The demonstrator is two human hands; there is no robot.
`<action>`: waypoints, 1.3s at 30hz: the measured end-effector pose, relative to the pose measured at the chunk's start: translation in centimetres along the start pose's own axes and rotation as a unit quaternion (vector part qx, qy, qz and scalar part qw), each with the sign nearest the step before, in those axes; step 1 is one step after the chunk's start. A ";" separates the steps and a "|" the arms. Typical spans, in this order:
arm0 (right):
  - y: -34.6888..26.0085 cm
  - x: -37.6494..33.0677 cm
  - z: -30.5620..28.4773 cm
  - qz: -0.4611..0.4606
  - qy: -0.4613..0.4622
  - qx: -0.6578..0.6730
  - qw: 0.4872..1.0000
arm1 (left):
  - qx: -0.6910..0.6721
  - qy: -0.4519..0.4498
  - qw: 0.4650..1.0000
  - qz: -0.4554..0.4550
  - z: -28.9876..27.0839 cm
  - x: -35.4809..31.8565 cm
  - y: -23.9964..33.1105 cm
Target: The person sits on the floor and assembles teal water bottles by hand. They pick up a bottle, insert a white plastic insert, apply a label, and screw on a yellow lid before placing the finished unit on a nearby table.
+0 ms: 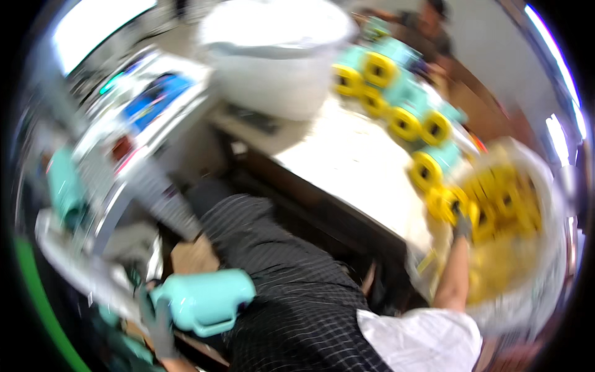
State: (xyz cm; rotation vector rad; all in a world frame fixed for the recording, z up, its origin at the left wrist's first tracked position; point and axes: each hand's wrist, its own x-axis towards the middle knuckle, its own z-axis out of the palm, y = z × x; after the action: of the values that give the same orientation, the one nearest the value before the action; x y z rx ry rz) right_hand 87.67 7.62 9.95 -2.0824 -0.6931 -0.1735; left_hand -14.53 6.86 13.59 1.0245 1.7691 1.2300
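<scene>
The picture is strongly blurred by motion. My left hand (156, 322), in a grey glove, holds a pale turquoise plastic housing (204, 301) low at the left, beside my dark checked trousers. My right hand (462, 224), also gloved, reaches up at the right into a large clear bag (545, 186) full of yellow ring-shaped parts (502, 204); whether its fingers close on one is too blurred to tell. A row of turquoise pieces with yellow rings (404, 123) lies along the pale worktable (347, 155).
A big white bucket (279, 56) stands at the table's far end. Metal shelving (124, 142) with blue and turquoise items is at the left. Another person (434, 25) is at the far side. A cardboard box (192, 254) sits under the table.
</scene>
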 end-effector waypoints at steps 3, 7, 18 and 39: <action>0.7 -7.8 3.4 0.193 0.014 0.265 0.945 | 0.122 -0.061 0.984 0.113 -1.8 2.6 -0.1; -18.8 -15.2 2.9 0.292 -0.186 0.556 0.756 | 0.212 0.035 0.940 0.264 -14.0 7.1 -10.2; -34.3 -29.0 21.8 0.281 -0.463 0.619 0.568 | -0.229 0.122 0.966 0.019 5.3 3.0 -4.3; -49.4 -42.8 21.7 -0.529 -0.485 0.389 0.578 | -0.489 0.007 0.855 -0.173 11.4 -1.1 -7.0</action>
State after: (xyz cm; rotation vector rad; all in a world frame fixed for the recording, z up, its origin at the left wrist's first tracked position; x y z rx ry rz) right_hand 22.56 28.92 17.21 -0.4937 -2.1456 0.5972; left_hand -5.29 8.46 3.99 0.0904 0.9936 1.5972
